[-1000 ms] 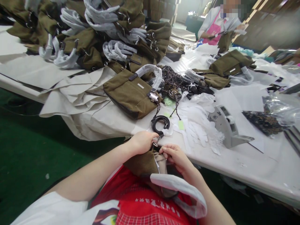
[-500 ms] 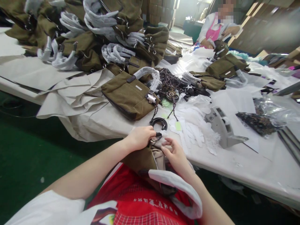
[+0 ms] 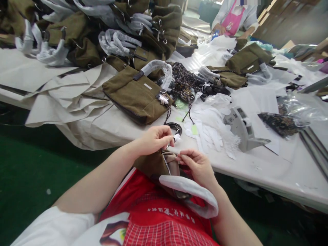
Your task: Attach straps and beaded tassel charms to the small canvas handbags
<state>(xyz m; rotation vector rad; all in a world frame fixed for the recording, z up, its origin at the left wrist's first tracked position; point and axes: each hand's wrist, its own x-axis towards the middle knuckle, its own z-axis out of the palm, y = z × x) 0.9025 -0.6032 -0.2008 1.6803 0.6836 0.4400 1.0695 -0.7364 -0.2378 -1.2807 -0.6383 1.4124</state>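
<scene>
An olive canvas bag [image 3: 156, 165] rests on my lap against a red apron, its white-wrapped handle [image 3: 189, 193] curving below. My left hand [image 3: 155, 138] is closed at the bag's top corner, pinching the end of a black strap [image 3: 176, 128] that loops onto the table edge. My right hand [image 3: 197, 165] is closed in a pinch on the bag's open top edge, just beside the zipper [image 3: 166, 163].
Another olive bag [image 3: 135, 94] with a metal charm lies on grey paper ahead. A heap of bags [image 3: 102, 30] fills the back left. White paper pieces [image 3: 212, 133], a tape dispenser [image 3: 241, 128] and dark cords [image 3: 187, 82] lie right. A co-worker [image 3: 234, 17] sits at the far end.
My left hand has lifted slightly with the strap end. My right hand, open half a second ago, has closed in a pinch on the bag's top edge.
</scene>
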